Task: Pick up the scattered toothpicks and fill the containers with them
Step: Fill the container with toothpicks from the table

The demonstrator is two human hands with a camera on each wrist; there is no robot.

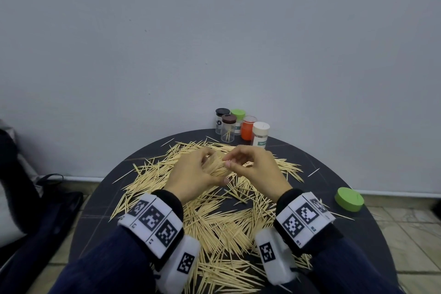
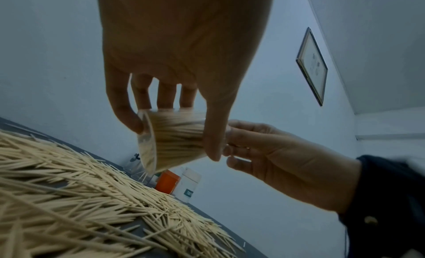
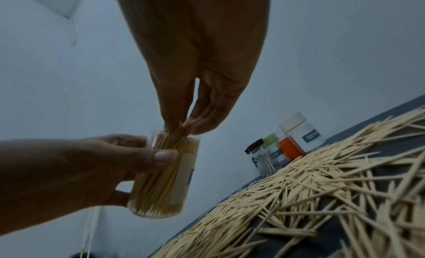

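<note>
A: We've got the left hand (image 1: 191, 175) wrapped round the clear container (image 3: 165, 173), held up over the table (image 1: 346, 169) mid-pile, packed w/ toothpicks.

B: And the right hand (image 1: 256, 166) pinching a few toothpick tips at its open mouth, thumb vs. fingertips (image 3: 197, 124).

A: Loose toothpicks (image 1: 222, 219) all over the tabletop, still a big heap.

B: Handling: they're light, stiff, thin. We'd guess they roll, snap if bent. Best pinched near one end, bundle aligned. Container's smooth plastic, prob. slippery, so we grip the sides.

A: Green lid (image 1: 349, 199) sits off right, well apart. Other containers (image 1: 241, 127) cluster at the far edge.

B: Hard to see: from the head view our hands hide the container almost entirely. Can't tell how full the far ones are, bar a few sticks in the brown-lidded one.
</note>
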